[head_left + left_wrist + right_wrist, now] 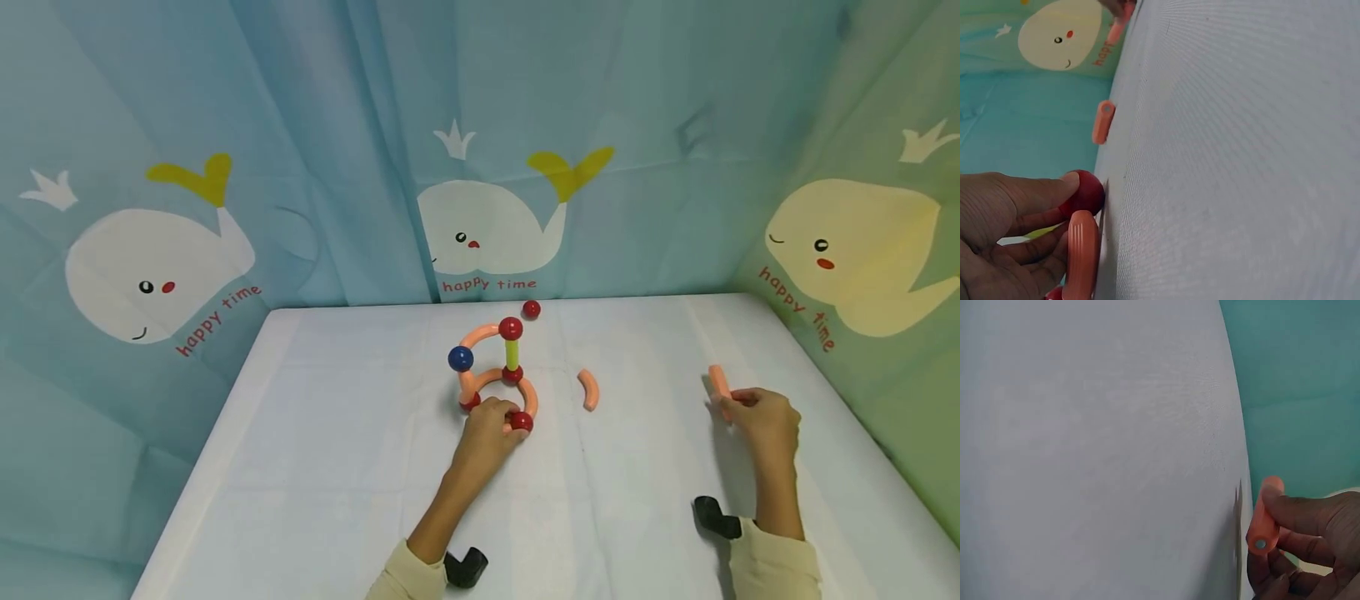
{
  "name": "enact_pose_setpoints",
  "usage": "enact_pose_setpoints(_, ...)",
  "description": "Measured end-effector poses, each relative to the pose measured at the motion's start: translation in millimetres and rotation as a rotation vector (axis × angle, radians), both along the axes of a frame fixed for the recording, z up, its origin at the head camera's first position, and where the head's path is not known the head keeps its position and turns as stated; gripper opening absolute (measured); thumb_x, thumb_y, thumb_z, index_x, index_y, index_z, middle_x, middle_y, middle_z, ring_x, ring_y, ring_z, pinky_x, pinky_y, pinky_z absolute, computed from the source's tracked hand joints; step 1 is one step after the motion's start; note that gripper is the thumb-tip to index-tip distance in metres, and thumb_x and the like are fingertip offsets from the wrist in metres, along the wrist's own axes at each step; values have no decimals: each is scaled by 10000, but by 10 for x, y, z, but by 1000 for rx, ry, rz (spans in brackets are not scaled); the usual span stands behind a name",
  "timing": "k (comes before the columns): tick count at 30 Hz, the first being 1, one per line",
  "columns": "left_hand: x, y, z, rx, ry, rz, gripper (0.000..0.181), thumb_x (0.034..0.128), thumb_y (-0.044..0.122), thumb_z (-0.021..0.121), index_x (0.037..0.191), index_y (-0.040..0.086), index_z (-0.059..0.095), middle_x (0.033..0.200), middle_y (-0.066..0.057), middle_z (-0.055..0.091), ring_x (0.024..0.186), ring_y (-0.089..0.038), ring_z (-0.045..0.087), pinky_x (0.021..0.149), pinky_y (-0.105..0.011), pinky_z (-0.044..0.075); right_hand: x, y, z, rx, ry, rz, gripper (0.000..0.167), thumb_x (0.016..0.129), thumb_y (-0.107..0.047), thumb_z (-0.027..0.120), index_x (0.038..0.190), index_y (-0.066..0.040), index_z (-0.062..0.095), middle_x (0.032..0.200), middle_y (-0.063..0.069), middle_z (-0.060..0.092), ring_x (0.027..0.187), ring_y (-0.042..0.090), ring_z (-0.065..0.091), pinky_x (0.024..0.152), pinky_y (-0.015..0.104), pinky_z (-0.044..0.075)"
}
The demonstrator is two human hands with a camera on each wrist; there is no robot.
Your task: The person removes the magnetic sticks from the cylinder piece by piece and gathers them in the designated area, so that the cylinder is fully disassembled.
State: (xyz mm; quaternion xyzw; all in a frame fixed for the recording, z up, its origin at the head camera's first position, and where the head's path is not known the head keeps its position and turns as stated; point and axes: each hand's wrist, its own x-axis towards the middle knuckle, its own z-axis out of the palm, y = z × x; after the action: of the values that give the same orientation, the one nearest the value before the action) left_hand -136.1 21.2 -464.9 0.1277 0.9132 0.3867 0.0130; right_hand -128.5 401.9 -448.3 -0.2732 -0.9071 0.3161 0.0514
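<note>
My left hand pinches a red ball at the near corner of a ball-and-rod construction; in the left wrist view the thumb presses this ball beside a curved orange rod. The construction has a ring of curved orange rods on the table. From it rise a straight yellow-green rod topped by a red ball, and an orange arc with a blue ball. To the right, my right hand holds another orange rod between thumb and fingers; a silvery disc shows on its end.
A loose curved orange rod lies right of the construction. Near the back edge sits a single red ball. The white table is bordered by a curtain printed with whales. Each wrist bears a black device.
</note>
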Motion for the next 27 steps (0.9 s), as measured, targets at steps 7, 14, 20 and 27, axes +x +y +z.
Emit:
enact_pose_setpoints(7,2,-5,1,-6,6,4,352,798,142,808,1110,19,702,1025,-80,688,942,-167,632,862,-285,557,-87,30,-9,-33,-71,-22,471,886,-330,701,1082,93,630,889,190,634,767,270,514,585,350,360)
enact_pose_setpoints(14,1,-3,2,-6,14,-1,355,796,139,808,1109,11,700,1023,-89,692,940,-174,641,864,-283,558,-103,51,-19,-25,-73,-24,473,885,-340,704,1072,87,625,870,176,621,783,284,508,589,353,358)
enact_pose_setpoints(20,11,-4,12,-18,32,-8,347,790,139,813,1093,11,704,1007,-88,694,930,-173,647,860,-287,560,-105,42,1,-67,-97,-33,452,897,-313,686,1089,88,600,913,196,598,866,318,490,635,377,350)
enact_pose_setpoints(27,14,-4,8,-27,26,-1,346,803,143,804,1105,10,701,1024,-91,692,949,-175,644,874,-295,558,-85,14,22,-59,-93,-21,459,887,-306,691,1093,94,602,946,225,605,866,322,496,625,370,354)
